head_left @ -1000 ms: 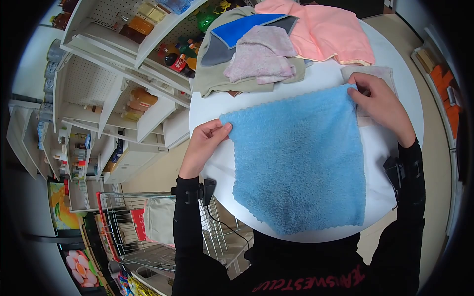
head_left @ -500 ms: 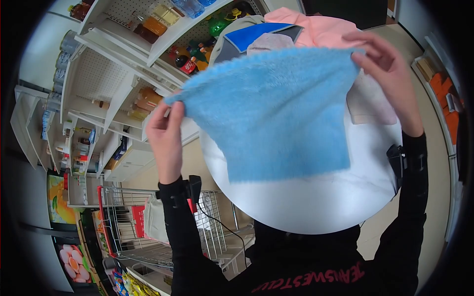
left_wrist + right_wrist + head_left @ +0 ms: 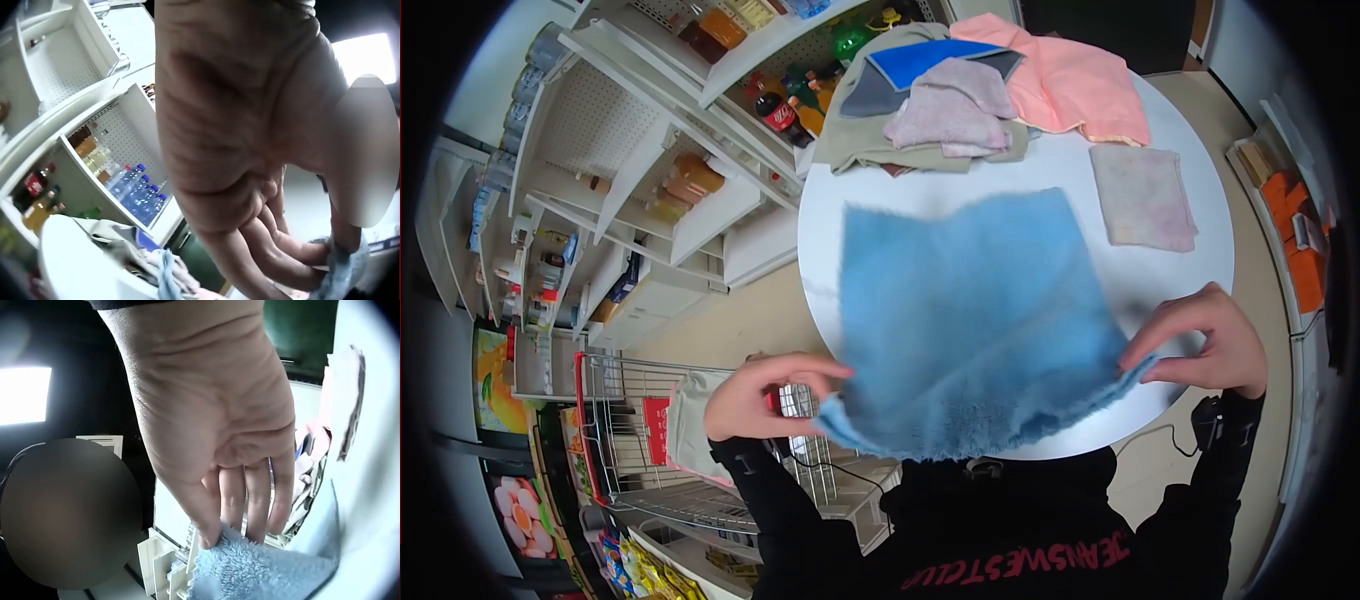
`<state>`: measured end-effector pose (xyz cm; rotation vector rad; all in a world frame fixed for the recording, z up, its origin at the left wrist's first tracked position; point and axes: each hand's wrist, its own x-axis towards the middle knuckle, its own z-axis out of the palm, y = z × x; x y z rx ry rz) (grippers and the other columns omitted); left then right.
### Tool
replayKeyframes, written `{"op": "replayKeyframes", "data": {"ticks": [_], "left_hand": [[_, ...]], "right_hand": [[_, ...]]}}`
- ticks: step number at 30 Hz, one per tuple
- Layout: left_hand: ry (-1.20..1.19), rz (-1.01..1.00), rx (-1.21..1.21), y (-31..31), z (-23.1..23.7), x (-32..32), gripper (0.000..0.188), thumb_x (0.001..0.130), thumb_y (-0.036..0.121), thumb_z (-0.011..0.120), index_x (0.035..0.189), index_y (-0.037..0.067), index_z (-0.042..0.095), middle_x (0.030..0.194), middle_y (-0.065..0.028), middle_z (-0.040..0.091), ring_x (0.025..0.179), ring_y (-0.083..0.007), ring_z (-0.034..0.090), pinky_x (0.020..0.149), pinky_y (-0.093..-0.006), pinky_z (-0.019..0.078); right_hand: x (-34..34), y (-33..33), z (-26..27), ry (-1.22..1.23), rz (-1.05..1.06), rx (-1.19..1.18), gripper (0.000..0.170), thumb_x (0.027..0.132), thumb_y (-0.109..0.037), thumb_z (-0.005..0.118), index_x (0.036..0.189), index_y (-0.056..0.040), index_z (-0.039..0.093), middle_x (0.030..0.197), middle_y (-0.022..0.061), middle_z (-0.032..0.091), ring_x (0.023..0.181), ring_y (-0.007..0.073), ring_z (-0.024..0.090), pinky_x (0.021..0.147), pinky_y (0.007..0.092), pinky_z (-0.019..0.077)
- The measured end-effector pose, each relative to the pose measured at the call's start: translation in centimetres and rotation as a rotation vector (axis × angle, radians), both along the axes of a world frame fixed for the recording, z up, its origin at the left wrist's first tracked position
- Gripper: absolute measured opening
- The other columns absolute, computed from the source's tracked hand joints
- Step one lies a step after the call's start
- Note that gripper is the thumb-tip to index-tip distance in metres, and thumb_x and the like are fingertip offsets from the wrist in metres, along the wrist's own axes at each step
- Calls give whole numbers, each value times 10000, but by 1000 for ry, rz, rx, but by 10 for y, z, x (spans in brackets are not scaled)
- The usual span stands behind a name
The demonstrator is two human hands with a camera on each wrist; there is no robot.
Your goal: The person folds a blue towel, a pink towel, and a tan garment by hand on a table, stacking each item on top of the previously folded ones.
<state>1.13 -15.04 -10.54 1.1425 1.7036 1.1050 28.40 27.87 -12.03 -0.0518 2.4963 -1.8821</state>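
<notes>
A fluffy light-blue towel (image 3: 970, 310) is spread toward the far side of the round table, its near edge bunched and raised close to the body. My left hand (image 3: 770, 398) pinches its near left corner between thumb and fingers. At the near right corner, my right hand (image 3: 1208, 342) grips the edge the same way. The right wrist view shows thumb and fingertips on the towel's pile (image 3: 247, 569). In the left wrist view, a bit of blue towel (image 3: 344, 269) sits between thumb and fingers.
The white table (image 3: 1180, 110) also bears a folded pale cloth (image 3: 1142, 198) at right. Behind lie a pink garment (image 3: 1065, 85), a grey-green garment (image 3: 855, 145), a blue-and-grey cloth (image 3: 935, 62) and a mauve cloth (image 3: 950, 110). A shopping cart (image 3: 730, 400) stands left, near drink shelves (image 3: 570, 110).
The towel was held up by its far corners, lifted and swung over. Now both hands are lower, near the body, and the towel's other end lies farther out. The pale cloth shows fully.
</notes>
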Motion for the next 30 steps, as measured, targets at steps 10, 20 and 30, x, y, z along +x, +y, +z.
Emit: {"op": "replayKeyframes", "data": {"ticks": [10,20,30], "left_hand": [[101,133,-79,34,-45,-36,369,939,83,796,1279,31,662,1012,-38,650,866,-107,601,760,-254,497],[278,349,-380,70,-64,-40,319,1033,236,731,1251,44,598,945,-12,586,781,-57,528,680,-236,436],[1070,383,-242,110,-48,10,520,977,117,714,1469,54,558,1494,-176,548,1338,-367,556,1107,-437,471]], "right_hand": [[-71,21,-29,-115,-224,4,212,964,5,706,1173,-29,717,939,-23,698,835,61,651,781,237,527],[-119,33,-59,-142,-255,73,211,1001,-14,665,1207,-50,693,886,-44,602,767,27,560,684,209,438],[-129,37,-65,94,-347,266,260,950,-41,719,1209,-61,730,1063,17,738,1026,144,672,875,281,535]]}}
